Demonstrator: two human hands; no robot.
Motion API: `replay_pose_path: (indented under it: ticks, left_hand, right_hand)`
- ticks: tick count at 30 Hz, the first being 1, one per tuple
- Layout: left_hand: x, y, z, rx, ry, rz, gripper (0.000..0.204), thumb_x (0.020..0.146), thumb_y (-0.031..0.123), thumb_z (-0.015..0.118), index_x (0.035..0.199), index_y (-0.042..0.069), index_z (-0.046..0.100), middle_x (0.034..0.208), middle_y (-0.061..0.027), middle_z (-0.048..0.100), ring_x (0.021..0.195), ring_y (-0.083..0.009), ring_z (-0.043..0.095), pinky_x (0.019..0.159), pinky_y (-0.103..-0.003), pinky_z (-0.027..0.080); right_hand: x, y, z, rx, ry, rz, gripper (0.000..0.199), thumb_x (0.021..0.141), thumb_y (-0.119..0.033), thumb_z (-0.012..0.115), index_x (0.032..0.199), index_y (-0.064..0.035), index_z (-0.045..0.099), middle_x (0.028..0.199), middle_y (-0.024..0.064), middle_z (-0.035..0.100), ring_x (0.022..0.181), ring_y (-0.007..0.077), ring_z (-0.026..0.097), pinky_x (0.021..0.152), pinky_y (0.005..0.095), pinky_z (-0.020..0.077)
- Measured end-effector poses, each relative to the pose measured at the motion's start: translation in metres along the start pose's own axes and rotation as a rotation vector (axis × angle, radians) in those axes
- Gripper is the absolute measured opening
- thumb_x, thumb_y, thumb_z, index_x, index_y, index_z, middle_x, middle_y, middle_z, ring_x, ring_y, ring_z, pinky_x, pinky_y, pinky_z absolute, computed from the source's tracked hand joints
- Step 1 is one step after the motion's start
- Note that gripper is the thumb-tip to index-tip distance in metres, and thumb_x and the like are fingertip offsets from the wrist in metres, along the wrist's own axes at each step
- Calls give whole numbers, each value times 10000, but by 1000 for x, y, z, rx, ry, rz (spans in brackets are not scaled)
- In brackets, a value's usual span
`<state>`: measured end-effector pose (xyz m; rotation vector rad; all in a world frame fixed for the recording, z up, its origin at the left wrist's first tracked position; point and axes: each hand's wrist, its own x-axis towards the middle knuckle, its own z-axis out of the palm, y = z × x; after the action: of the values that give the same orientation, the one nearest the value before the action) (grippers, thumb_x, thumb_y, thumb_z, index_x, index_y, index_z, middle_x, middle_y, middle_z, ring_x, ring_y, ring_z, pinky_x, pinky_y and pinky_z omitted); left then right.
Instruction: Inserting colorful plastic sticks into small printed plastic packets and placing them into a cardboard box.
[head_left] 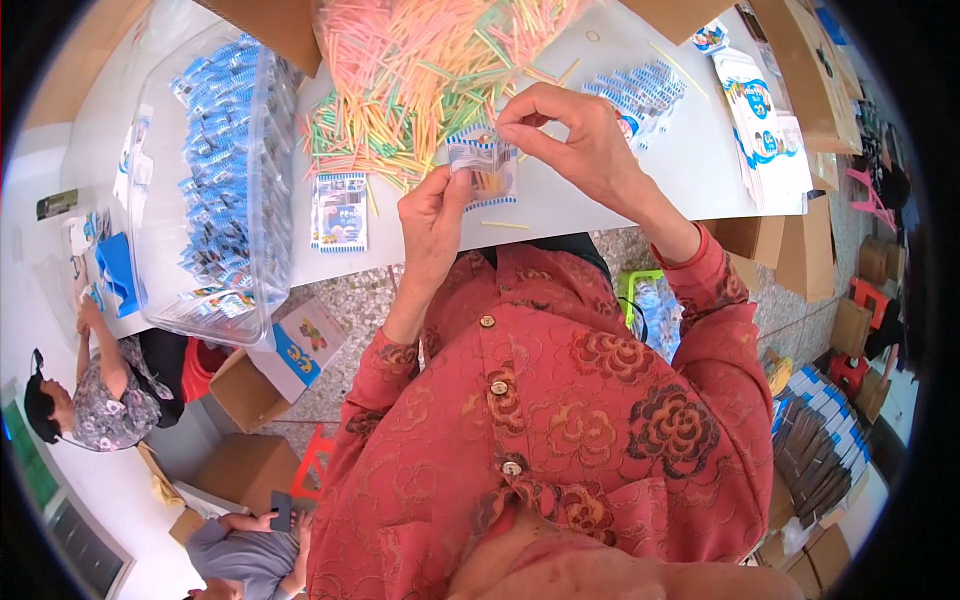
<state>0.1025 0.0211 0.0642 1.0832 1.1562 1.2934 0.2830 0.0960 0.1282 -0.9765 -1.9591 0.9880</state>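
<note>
1. The scene is bright and evenly lit, seemingly by daylight; colours are vivid.
2. The white table [620,170] glares, nearly washed out toward 11 o'clock.
3. Shadows are soft and faint.
4. Fisheye distortion bends the table's edges; a black rim rings the frame, heaviest at 3 and 9 o'clock.
5. The centre is sharp; the clear bin [160,300] and the rim soften slightly.
</note>
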Motion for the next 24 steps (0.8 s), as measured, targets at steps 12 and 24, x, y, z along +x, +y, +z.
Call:
replay_pose_path:
  ticks: [12, 24]
  left_hand:
    - [1, -2, 0, 192, -36, 43, 247, 949, 176, 540, 934, -41, 656, 775, -59, 658, 719, -80, 553, 653, -234, 441]
    - [4, 3, -1, 8, -4, -38, 244, 973, 170, 507, 1017, -30, 639, 883, 4, 640, 778, -37, 538, 734, -195, 440]
  right_hand:
    - [4, -3, -9, -292, -149, -237, 105, 836, -87, 640, 906, -10, 628, 1000, 64, 632, 860, 237, 619, 730, 317, 494]
    - [-19, 15, 8, 168, -173, 174, 217, 847, -146, 663, 1007, -7, 620, 901, 55, 640, 795, 103, 593, 748, 276, 492]
